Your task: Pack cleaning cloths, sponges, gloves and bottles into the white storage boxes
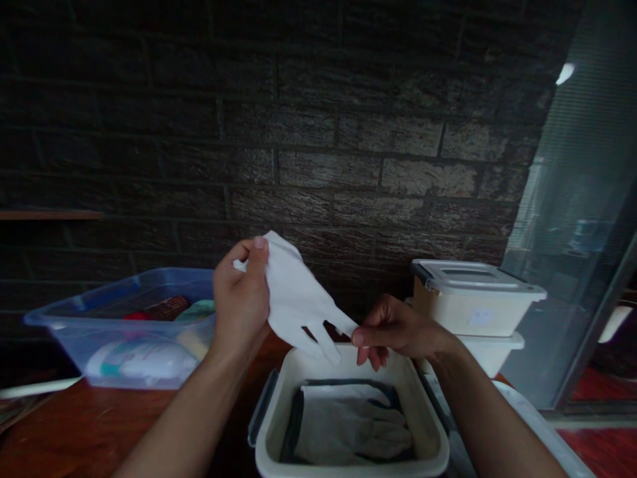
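Now pinches white glove point(298, 292) by cuff with left hand point(243, 285) and by one finger-end with right hand point(398, 332), angling long axis down rightward above open bin point(348, 470).

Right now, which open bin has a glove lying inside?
The white box at front centre: a grey, dark-edged glove lies in it. The bluish tub at left shows a white item, no glove I can recognise.

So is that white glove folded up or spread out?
Spread out: the glove stretches from left grip to right grip, with gaps between its fingers.
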{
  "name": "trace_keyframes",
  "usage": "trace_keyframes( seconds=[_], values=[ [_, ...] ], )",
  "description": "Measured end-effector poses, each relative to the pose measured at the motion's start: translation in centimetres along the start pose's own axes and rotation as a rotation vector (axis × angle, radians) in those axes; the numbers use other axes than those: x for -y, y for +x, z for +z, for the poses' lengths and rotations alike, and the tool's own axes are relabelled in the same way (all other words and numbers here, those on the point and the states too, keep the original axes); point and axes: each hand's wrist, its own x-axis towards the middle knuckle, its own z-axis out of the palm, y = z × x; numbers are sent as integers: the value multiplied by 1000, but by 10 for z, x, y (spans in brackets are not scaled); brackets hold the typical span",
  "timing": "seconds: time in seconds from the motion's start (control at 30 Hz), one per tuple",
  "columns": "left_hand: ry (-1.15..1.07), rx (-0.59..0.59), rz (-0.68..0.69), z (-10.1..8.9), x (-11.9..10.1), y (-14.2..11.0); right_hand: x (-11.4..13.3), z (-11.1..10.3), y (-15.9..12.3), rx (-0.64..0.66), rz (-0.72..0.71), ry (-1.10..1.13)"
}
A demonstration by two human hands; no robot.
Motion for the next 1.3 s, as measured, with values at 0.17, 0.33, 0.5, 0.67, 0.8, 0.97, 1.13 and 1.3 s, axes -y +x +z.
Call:
trace_keyframes(
  seconds=[0.17, 0.33, 0.5, 0.67, 0.8, 0.97, 1.13, 1.3],
  values=[
    [105, 64, 8, 10, -7, -24, 1, 12, 8, 155, -23, 41],
    [125, 55, 23, 12, -8, -29, -4, 19, 15, 193, -32, 93],
    [74, 38, 20, 7, -1, -17, -6, 13, 14, 133, -16, 96],
    [-64, -75, 44, -3, 5, 11, 1, 3, 0, 57, 22, 84],
    [-49, -92, 27, -6, 5, 18, 2, -2, -7, 42, 20, 44],
    [36, 8, 1, -1, 4, 3, 4, 2, -4, -4, 9, -40],
    [180, 70, 88, 4, 5, -10, 13, 11, -5, -251, -31, -220],
    [182, 134, 71, 3, 10, -12, 24, 26, -14, -248, -80, -330]
  ],
)
